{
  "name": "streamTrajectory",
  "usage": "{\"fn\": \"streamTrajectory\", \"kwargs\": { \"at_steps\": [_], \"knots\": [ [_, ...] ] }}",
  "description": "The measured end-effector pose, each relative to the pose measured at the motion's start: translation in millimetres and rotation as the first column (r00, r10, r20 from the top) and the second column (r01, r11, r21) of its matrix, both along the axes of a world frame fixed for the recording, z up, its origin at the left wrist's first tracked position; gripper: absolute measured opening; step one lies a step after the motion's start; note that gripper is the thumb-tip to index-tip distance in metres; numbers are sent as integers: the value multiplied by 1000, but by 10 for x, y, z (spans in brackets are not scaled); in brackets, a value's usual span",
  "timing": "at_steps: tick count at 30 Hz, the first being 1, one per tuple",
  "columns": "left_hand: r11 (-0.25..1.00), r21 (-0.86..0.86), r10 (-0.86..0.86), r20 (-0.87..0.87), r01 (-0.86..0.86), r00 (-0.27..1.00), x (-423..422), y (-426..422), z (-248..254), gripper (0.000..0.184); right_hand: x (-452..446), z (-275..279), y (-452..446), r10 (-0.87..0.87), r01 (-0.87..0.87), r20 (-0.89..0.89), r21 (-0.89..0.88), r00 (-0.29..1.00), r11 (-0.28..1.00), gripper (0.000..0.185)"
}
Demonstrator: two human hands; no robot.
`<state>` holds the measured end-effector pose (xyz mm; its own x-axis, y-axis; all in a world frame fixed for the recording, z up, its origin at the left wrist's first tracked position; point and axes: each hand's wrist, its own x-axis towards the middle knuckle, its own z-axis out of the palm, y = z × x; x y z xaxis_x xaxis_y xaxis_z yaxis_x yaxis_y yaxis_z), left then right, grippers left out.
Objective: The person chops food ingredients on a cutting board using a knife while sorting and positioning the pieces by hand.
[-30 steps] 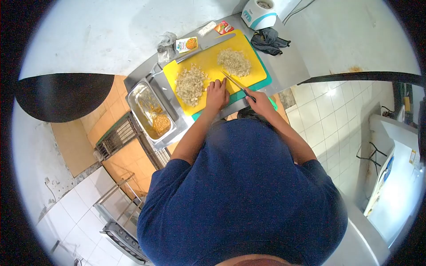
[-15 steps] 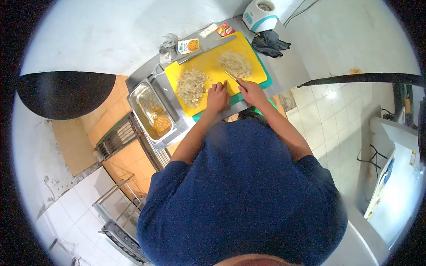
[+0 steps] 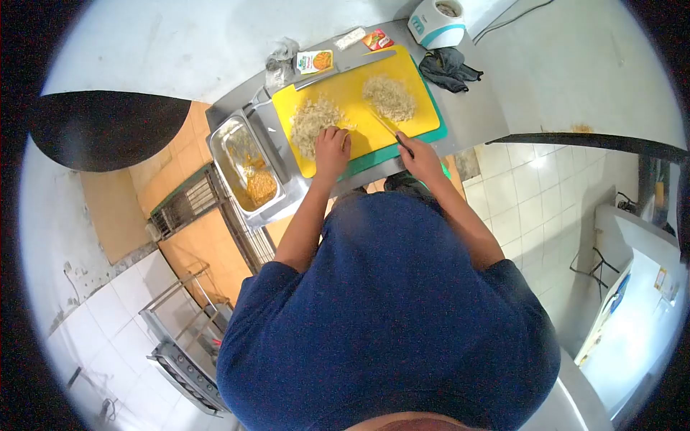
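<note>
My right hand (image 3: 422,161) grips the dark handle of a knife (image 3: 386,125), whose blade points up and left over the yellow cutting board (image 3: 428,115). Beside the blade tip lies a pile of finely chopped pale pieces (image 3: 390,98). On the board's left half is a heap of coarser chopped pale pieces (image 3: 310,122). My left hand (image 3: 332,154) is at that heap's lower right edge, fingers bent down and close together; what is under them is hidden. A larger knife (image 3: 345,70) lies along the board's far edge.
Under the yellow board is a green board (image 3: 440,133). Left of it stands a metal pan (image 3: 215,147) with orange-brown food (image 3: 260,188). Behind are seasoning packets (image 3: 315,62), a clear plastic bag (image 3: 281,63), a black bag (image 3: 449,70) and a white-and-teal appliance (image 3: 437,25).
My left hand has moved left, away from the knife, to the coarser heap. My right hand has shifted slightly right and down with the knife. The camera view has tilted a little.
</note>
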<state>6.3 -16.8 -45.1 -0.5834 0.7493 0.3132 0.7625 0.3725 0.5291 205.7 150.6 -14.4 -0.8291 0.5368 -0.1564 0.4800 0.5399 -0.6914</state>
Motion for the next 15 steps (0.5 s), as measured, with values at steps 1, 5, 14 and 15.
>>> {"fn": "streamTrajectory", "kwargs": {
  "at_steps": [1, 5, 14, 15],
  "knots": [
    [1000, 9, 7, 31, -7, 1000, -8, 3, 9, 13, -12, 10, -18, 20, -20, -36, -4, 999, 1000, 42],
    [997, 68, 35, 57, -39, 998, -39, 46, -15, 11, 2, -20, -168, 90, -89, -72, 22, 993, 996, 41],
    [768, 419, -113, 833, -484, 542, -143, 286, -211, 13, 66, -144, -145, -31, 22, -212, -45, 977, 999, 39],
    [819, 357, -8, 790, -449, 614, -171, 286, -140, 13, 53, -144, -136, -36, 27, -215, -44, 976, 999, 39]
  ]
}}
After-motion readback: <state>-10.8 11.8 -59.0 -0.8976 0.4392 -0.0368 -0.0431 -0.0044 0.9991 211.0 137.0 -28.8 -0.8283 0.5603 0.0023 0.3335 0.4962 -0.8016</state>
